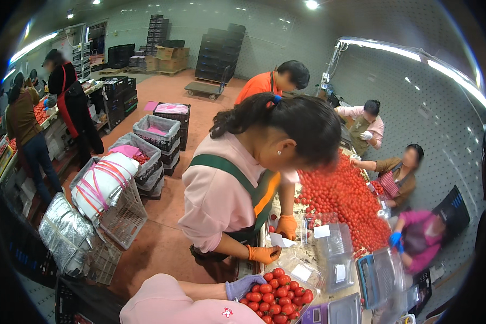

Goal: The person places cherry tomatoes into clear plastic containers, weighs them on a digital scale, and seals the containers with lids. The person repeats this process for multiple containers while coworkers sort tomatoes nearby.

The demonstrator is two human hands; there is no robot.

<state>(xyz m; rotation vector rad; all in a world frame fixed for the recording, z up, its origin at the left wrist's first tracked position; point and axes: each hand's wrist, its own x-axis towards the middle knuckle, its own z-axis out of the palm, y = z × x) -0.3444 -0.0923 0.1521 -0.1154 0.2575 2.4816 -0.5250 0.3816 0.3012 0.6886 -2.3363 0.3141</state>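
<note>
My left hand (245, 287), in a lavender glove, is at the left edge of a clear plastic box and seems to hold it. Some of its fingers are hidden behind the fruit. Red cherry tomatoes (276, 299) are heaped in this box, whose lower part runs out of the picture. My right hand is out of view. Just beyond the box lies a clear plastic lid (308, 265) with a white label (301, 272) on it. To the right of the box, a purple digital scale (316, 315) stands on the table.
A co-worker in orange gloves (264, 254) holds a white paper label (282, 241) close beyond my box. Loose tomatoes (344, 194) cover the far table, with clear containers (337, 243) nearer. Other workers stand across it. Lined crates (139, 158) and wrapped bundles (105, 182) are at left.
</note>
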